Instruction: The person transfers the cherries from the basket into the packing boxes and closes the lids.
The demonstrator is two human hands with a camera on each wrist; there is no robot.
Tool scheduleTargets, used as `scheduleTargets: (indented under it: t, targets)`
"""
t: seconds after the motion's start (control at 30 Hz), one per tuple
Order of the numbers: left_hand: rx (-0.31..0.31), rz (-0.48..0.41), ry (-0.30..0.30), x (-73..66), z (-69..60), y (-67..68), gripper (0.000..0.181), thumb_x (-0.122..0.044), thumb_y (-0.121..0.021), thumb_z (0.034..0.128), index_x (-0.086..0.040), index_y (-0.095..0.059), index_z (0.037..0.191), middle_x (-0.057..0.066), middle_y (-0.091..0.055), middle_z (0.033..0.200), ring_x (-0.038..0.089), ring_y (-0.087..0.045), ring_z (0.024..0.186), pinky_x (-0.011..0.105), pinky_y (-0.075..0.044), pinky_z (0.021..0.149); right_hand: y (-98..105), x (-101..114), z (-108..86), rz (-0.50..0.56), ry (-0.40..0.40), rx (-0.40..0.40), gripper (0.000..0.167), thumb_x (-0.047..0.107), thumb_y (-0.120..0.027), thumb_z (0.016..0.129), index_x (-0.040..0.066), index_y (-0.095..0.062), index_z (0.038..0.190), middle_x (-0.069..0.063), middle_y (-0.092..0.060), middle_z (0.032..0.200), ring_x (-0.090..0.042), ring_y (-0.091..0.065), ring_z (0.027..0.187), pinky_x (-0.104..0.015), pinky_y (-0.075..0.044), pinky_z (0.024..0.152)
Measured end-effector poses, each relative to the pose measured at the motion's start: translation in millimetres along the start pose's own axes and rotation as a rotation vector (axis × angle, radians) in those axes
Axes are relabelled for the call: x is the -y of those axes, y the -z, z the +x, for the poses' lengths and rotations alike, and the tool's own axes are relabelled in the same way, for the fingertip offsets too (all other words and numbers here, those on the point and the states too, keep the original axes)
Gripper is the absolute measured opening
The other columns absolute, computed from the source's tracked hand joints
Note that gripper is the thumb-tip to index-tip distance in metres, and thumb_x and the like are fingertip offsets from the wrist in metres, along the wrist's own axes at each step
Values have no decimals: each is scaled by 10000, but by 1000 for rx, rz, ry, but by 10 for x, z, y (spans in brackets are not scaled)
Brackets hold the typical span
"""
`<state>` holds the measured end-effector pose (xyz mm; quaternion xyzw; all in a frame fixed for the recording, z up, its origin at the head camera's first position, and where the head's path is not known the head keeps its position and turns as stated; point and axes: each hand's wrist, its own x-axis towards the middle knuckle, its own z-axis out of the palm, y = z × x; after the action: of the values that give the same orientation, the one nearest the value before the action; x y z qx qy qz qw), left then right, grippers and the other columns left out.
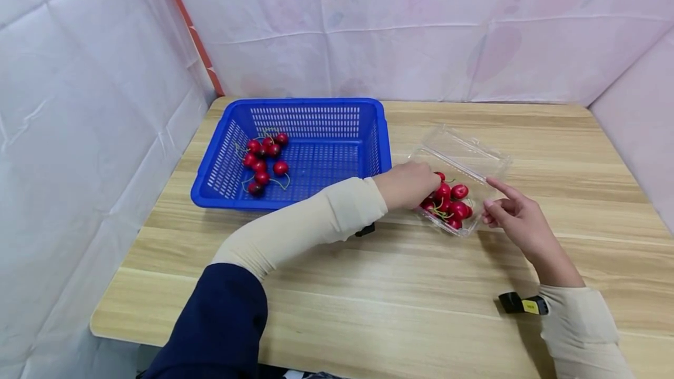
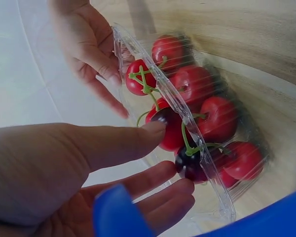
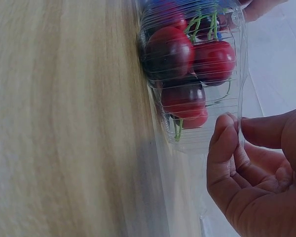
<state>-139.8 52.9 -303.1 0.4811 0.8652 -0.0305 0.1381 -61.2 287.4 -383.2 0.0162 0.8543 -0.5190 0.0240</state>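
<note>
Cherries (image 1: 443, 192) in clear box (image 1: 478, 195), just R of blue basket (image 1: 302, 100): prob. light, firm, slick, bruise easily; best lifted by stems (image 2: 146, 89). Box likely flimsy; hold at rim (image 3: 243, 69). L grip (image 1: 412, 185) apart, at cherries; R grip (image 1: 518, 221) pinched on box rim.

Red to near-black on the cherries (image 1: 460, 191), green on their stems (image 2: 146, 90), blue on the basket (image 1: 337, 157) at nine o'clock from the clear box (image 1: 479, 192), pale-brown grain across the worktop (image 1: 400, 309).

Basket (image 1: 329, 165) left on table (image 1: 400, 314) | box (image 1: 476, 195) right | cherries (image 1: 261, 178) in both
</note>
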Motion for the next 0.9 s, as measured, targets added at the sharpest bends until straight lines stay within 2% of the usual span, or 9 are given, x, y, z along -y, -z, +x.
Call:
scheduleTargets:
  t: [0.1, 0.33, 0.5, 0.63, 0.77, 0.9]
  targets:
    - [12, 8, -6, -3, -11, -12, 231, -126, -628, 916, -126, -650, 1146, 20, -653, 1108, 136, -600, 991, 237, -474, 900, -1, -3, -3, -3, 0, 0, 549, 51, -511, 977, -15, -289, 1475, 96, -640, 754, -43, -613, 653, -175, -520, 602]
    - [-2, 49, -27, -21, -35, -26, 229, -106, -562, 946, -130, -674, 1145, 39, -667, 1094, 143, -606, 945, 240, -485, 886, -3, 2, -4, -10, -7, 2, 550, 53, -506, 979, -21, -281, 1475, 98, -638, 757, -41, -613, 660, -173, -523, 608]
    - [27, 9, 6, -39, -65, 28, 221, -176, -562, 960, -171, -656, 1160, 0, -642, 1101, 123, -580, 967, 262, -495, 851, -11, 2, -2, -6, -11, 2, 554, 50, -509, 977, -22, -279, 1476, 100, -639, 757, -40, -613, 658, -176, -524, 608]
    - [47, -42, 31, -3, -142, 169, 193, -314, -558, 963, -206, -624, 1110, -56, -612, 1024, 94, -545, 912, 259, -478, 753, -16, 11, -4, -2, -5, 5, 555, 53, -512, 976, -19, -282, 1476, 95, -641, 762, -43, -615, 661, -178, -527, 612]
    - [-7, -91, 21, 102, -312, 372, 106, -280, -536, 964, -194, -587, 929, -72, -571, 862, 87, -518, 788, 236, -423, 641, -15, 22, -6, -14, -2, 5, 548, 73, -512, 980, -8, -294, 1476, 94, -640, 763, -44, -619, 666, -181, -530, 617]
    - [-59, -118, 40, 270, -548, 585, 103, -235, -524, 953, -189, -591, 890, -63, -562, 824, 93, -519, 757, 236, -431, 627, -11, 33, -5, -23, 4, 1, 544, 84, -514, 981, -2, -302, 1474, 93, -641, 761, -44, -619, 664, -183, -530, 614]
